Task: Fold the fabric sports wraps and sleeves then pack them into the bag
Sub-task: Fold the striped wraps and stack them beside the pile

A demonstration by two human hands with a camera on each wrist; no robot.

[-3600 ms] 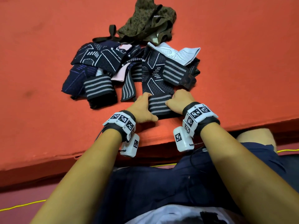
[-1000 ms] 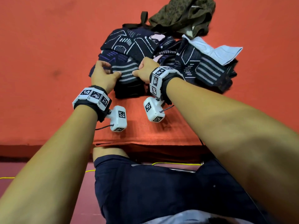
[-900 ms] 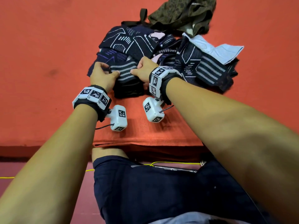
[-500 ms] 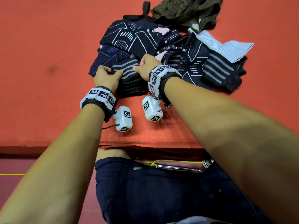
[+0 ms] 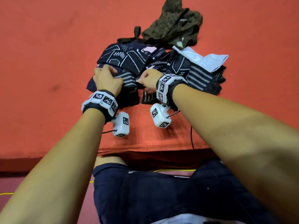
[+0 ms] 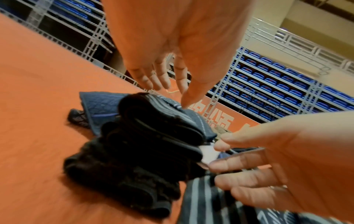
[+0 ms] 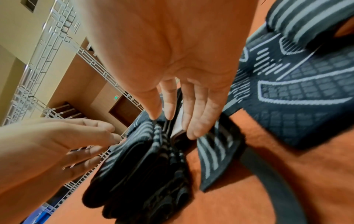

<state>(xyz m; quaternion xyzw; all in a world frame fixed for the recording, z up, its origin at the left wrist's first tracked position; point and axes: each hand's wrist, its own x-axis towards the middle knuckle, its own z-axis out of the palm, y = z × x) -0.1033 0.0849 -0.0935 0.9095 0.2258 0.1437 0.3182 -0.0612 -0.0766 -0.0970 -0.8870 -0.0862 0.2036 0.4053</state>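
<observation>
Both hands' fingers loosely spread on the knitted, striped folded wrap (image 5: 127,88) — seemingly ungripped.

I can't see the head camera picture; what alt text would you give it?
Two bare hands, the left hand and right hand, touch a folded dark striped wrap at the near edge of a pile of patterned sleeves on an orange mat. An olive bag lies crumpled just beyond the pile.
</observation>
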